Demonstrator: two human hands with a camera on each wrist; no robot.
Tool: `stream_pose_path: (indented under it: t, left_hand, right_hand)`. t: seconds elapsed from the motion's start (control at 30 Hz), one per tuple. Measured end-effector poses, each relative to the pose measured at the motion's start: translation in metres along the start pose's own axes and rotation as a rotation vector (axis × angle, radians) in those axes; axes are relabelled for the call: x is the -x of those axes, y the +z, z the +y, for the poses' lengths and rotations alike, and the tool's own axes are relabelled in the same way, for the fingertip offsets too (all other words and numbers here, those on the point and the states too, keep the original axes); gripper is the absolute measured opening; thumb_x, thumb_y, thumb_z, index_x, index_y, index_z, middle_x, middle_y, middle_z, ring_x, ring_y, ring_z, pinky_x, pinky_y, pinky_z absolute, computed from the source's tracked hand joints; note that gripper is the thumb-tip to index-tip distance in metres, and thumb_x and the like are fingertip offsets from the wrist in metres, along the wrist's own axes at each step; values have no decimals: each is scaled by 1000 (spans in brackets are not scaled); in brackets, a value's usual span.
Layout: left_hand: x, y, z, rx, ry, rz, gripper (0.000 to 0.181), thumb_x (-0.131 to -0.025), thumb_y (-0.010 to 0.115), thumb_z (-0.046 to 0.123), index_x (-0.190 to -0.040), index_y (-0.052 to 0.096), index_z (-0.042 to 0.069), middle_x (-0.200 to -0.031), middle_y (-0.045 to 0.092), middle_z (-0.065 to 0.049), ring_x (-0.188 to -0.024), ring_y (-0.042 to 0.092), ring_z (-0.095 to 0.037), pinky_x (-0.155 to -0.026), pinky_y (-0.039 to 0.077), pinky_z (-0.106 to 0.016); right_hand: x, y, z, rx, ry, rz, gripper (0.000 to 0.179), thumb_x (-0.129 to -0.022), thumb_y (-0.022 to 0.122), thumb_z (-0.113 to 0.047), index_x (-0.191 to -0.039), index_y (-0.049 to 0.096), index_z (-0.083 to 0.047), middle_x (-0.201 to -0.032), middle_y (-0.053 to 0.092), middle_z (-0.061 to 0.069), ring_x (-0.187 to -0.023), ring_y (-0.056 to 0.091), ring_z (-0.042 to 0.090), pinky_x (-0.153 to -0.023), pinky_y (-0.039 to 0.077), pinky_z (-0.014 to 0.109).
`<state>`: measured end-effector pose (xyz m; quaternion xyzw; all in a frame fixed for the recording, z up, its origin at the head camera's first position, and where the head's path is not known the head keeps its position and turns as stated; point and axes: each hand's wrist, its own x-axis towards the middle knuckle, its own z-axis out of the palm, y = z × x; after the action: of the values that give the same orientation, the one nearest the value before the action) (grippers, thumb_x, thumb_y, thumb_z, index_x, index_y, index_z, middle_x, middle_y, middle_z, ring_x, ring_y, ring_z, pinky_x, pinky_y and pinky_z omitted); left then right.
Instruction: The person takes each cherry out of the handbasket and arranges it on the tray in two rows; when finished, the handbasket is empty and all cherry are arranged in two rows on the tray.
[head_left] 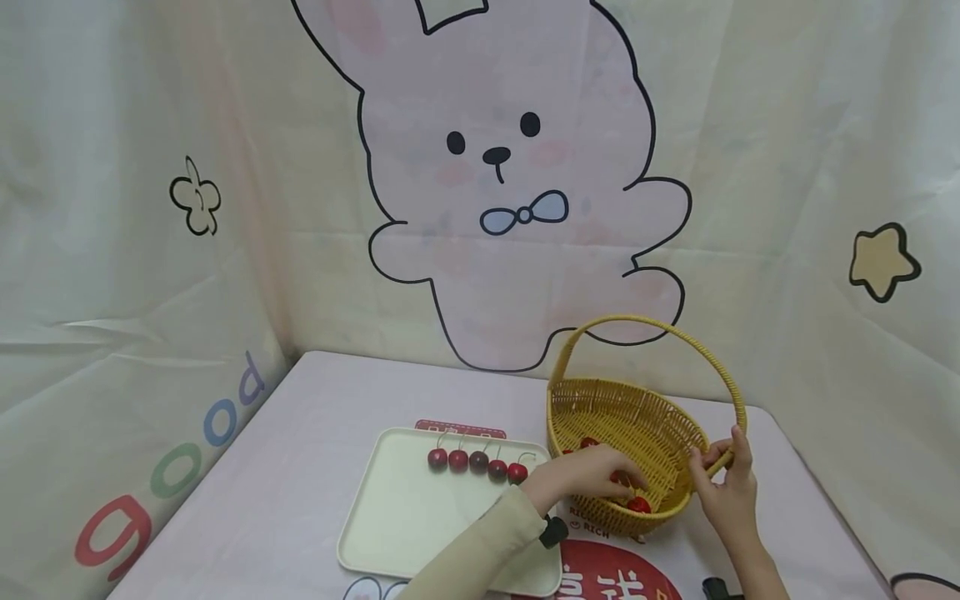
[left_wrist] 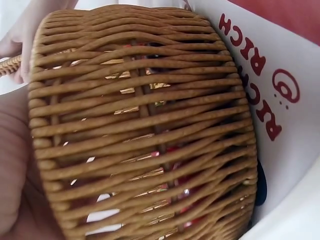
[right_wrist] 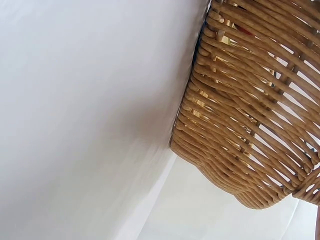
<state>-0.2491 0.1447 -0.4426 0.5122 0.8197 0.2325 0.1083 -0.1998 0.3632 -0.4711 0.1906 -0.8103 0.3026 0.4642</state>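
Observation:
The wicker basket (head_left: 626, 400), golden with a tall arched handle (head_left: 660, 325), stands at the right of the table. My left hand (head_left: 588, 475) reaches over its near rim, fingers bent down among red cherries (head_left: 639, 505) inside; whether they pinch one I cannot tell. With thumb and fingers my right hand (head_left: 727, 483) grips the handle's lower right end by the rim. On the cream tray (head_left: 420, 517), several stemmed cherries (head_left: 478, 462) lie in a row along the far side. The basket's woven wall (left_wrist: 145, 115) fills much of the left wrist view, red fruit showing through gaps.
The tray lies left of the basket, under my left forearm (head_left: 480, 542). A pale table mat (head_left: 255, 475) with red printing (head_left: 615, 571) covers the tabletop. Behind, a curtain (head_left: 517, 275) with a cartoon animal hangs close to the table's back edge.

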Motion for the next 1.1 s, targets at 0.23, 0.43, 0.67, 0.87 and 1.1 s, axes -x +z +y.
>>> stream_pose_path:
  t: [0.23,0.43,0.67,0.87,1.1]
  left_hand:
    - [-9,5,0,17,-37,-58,26,-89,62,17,-115,65,21,-104,65,15,-90,54,10,-77,40,-3]
    - [-17,6,2,33,-87,-106,29,-86,65,15,-115,65,21,-104,65,15,-93,56,8,-79,42,-5]
    - [-25,9,4,22,-141,-156,32,-85,66,17,-116,65,22,-106,64,15,-96,56,7,-81,42,-7]
    - [-29,12,5,-72,-116,-183,28,-86,66,19,-114,66,24,-104,64,16,-93,54,7,-80,41,-5]
    - [-33,16,2,-39,-104,-196,26,-86,66,17,-111,67,22,-100,64,16,-90,55,7,-78,41,-5]
  right_hand:
    - [0,1,1,-7,-13,6,61,-94,45,-34,-136,16,-1,-84,35,-2,-77,33,-4,-69,29,4]
    - [0,1,2,-2,-15,6,62,-94,44,-35,-137,15,-1,-84,35,-2,-77,33,-3,-68,29,4]
    - [1,2,3,-8,-18,13,62,-94,44,-35,-137,16,-1,-84,35,-3,-76,33,-3,-68,29,5]
    - [1,3,4,-10,-25,16,62,-94,44,-35,-137,16,-1,-83,35,-1,-76,33,-2,-68,30,5]
    - [0,2,2,-1,-14,13,61,-94,44,-35,-136,16,-1,-83,35,0,-77,33,-2,-69,29,5]
